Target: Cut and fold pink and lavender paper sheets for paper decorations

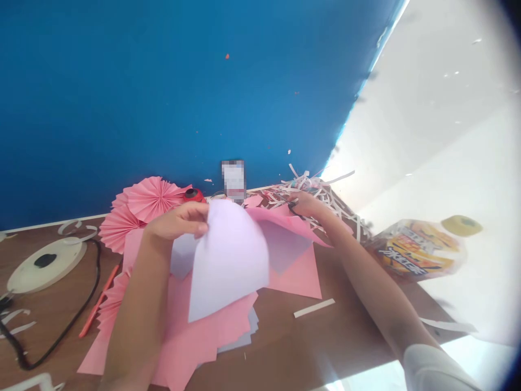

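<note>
My left hand [179, 221] pinches the upper left edge of a pale lavender-white sheet of paper [230, 260], which is lifted and curved above the table. Under it lie stepped sheets of pink paper [195, 326] and pale sheets. My right hand [305, 205] reaches farther back, beside a heap of paper strips [325, 193]. At its fingers is a dark loop that looks like the handle of scissors [292, 207]; the blades are not visible. Just below that hand, a pink sheet with a pale underside [287, 247] curls up.
Pleated pink paper fans [157, 198] lie at the left, near a red pen [100, 298], a white oval device [46, 266] and its black cable [87, 309]. A phone [234, 179] leans against the blue wall. A drink bottle [423, 250] stands right of my right arm.
</note>
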### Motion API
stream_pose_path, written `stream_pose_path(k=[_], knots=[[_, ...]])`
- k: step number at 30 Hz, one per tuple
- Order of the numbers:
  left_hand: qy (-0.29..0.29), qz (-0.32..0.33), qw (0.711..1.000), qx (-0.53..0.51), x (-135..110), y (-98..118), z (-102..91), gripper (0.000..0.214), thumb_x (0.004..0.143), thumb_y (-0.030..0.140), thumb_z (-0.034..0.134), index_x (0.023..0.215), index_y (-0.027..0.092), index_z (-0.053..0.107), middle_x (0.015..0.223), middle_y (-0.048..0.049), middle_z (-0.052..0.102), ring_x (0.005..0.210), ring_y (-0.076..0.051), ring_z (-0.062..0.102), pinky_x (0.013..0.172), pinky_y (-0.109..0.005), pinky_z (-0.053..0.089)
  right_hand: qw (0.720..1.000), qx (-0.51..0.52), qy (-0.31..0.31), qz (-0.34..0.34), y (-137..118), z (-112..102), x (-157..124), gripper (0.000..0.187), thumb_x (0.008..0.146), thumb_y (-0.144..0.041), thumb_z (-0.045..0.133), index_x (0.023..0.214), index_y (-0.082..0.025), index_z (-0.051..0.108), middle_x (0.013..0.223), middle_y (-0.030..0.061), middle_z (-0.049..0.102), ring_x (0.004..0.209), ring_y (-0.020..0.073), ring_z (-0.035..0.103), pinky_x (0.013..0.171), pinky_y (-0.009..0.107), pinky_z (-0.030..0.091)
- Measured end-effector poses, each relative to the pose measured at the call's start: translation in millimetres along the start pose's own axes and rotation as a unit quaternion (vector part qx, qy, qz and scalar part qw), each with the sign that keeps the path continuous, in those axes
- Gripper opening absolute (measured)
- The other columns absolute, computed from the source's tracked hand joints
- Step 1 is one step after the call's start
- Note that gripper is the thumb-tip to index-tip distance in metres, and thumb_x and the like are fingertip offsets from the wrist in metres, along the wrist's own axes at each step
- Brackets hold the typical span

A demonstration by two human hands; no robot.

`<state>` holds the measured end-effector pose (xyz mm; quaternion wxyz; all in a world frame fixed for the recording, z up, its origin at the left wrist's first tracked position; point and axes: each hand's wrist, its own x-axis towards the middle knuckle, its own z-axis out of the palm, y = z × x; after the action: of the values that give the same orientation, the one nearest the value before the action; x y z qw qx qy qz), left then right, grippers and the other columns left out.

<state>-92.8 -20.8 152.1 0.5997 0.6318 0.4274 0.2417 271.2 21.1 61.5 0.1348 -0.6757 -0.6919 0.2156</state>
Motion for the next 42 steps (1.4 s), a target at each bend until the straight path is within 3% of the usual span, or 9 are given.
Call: stream_pose_path(k=[4, 9, 12, 14, 19, 25, 31, 35, 42], knots=[[0.034, 0.121, 0.988, -0.088, 17, -24, -3.8, 0.043, 0.056, 0.05, 0.077, 0.084, 0.018, 0.068, 0.069, -0.0029, 0.067, 0.071, -0.022, 0.061, 0.057, -0.027, 0.041, 1.0, 0.012, -0.011, 0.014, -2, 2, 1, 0.037, 0.063, -0.017, 0.061, 0.099, -0.019, 0.069, 0.08, 0.0057, 0.069, 0.064, 0.0193, 0.059, 0.056, 0.026, 0.041], [-0.007, 0.107, 0.984, -0.145, 44, -48, 4.8, 0.05, 0.061, 0.051, 0.078, 0.096, 0.017, 0.068, 0.079, -0.0057, 0.071, 0.089, -0.026, 0.065, 0.068, -0.03, 0.047, 0.996, -0.002, -0.021, -0.086, -4, 5, 4, 0.022, 0.066, -0.016, 0.06, 0.085, -0.022, 0.068, 0.089, 0.0053, 0.068, 0.079, 0.0208, 0.06, 0.068, 0.027, 0.043], [-0.043, 0.082, 0.981, -0.171, 55, -60, 11.4, 0.055, 0.061, 0.05, 0.08, 0.102, 0.016, 0.068, 0.088, -0.0085, 0.072, 0.093, -0.026, 0.066, 0.076, -0.033, 0.049, 0.998, 0.015, 0.04, -0.055, -7, 3, 1, 0.019, 0.07, -0.019, 0.059, 0.088, -0.02, 0.065, 0.092, 0.007, 0.067, 0.082, 0.0219, 0.06, 0.069, 0.029, 0.043], [-0.054, 0.073, 0.979, -0.185, 61, -69, 15.5, 0.057, 0.061, 0.048, 0.08, 0.106, 0.015, 0.067, 0.094, -0.0102, 0.072, 0.094, -0.026, 0.066, 0.08, -0.034, 0.049, 0.993, 0.11, 0.033, -0.013, -13, 0, -4, 0.018, 0.075, -0.028, 0.059, 0.091, -0.019, 0.061, 0.088, 0.0077, 0.067, 0.079, 0.0214, 0.061, 0.065, 0.028, 0.043], [-0.029, 0.06, 0.975, -0.211, 72, -85, 22.2, 0.06, 0.061, 0.044, 0.082, 0.112, 0.018, 0.064, 0.102, -0.0107, 0.071, 0.096, -0.024, 0.066, 0.083, -0.033, 0.048, 0.9, 0.41, -0.144, -0.031, -36, -5, -19, 0.036, 0.082, -0.051, 0.059, 0.101, -0.021, 0.052, 0.096, 0.0093, 0.069, 0.086, 0.019, 0.066, 0.065, 0.025, 0.046], [-0.039, 0.064, 0.971, -0.226, 73, -89, 25.0, 0.063, 0.058, 0.041, 0.084, 0.114, 0.02, 0.065, 0.109, -0.0112, 0.07, 0.102, -0.026, 0.064, 0.088, -0.036, 0.047, 0.894, 0.415, -0.158, -0.058, -48, 9, -22, 0.04, 0.073, -0.047, 0.072, 0.097, -0.021, 0.054, 0.092, 0.0059, 0.07, 0.09, 0.0178, 0.064, 0.072, 0.026, 0.045], [-0.009, 0.075, 0.972, -0.223, 74, -91, 25.7, 0.069, 0.05, 0.042, 0.087, 0.111, 0.018, 0.067, 0.105, -0.012, 0.07, 0.102, -0.028, 0.064, 0.09, -0.039, 0.046, 0.818, 0.521, -0.231, -0.076, -45, 22, -19, 0.041, 0.07, -0.04, 0.076, 0.098, -0.019, 0.055, 0.089, 0.0051, 0.068, 0.087, 0.0172, 0.064, 0.073, 0.026, 0.044], [-0.011, 0.082, 0.975, -0.205, 73, -88, 25.8, 0.075, 0.049, 0.036, 0.088, 0.117, 0.017, 0.064, 0.105, -0.0124, 0.07, 0.105, -0.028, 0.062, 0.092, -0.038, 0.045, 0.822, 0.531, -0.192, -0.076, -44, 29, -15, 0.042, 0.06, -0.028, 0.08, 0.093, -0.02, 0.055, 0.085, 0.0005, 0.064, 0.075, 0.0122, 0.059, 0.064, 0.022, 0.041], [-0.089, 0.034, 0.982, -0.163, 67, -88, 21.8, 0.074, 0.054, 0.03, 0.085, 0.122, 0.017, 0.06, 0.108, -0.0146, 0.069, 0.098, -0.028, 0.064, 0.083, -0.037, 0.049, 0.795, 0.588, -0.121, -0.084, -48, 25, -14, 0.041, 0.056, -0.023, 0.076, 0.089, -0.023, 0.052, 0.073, -0.0064, 0.05, 0.062, 0.008, 0.048, 0.054, 0.02, 0.034]])
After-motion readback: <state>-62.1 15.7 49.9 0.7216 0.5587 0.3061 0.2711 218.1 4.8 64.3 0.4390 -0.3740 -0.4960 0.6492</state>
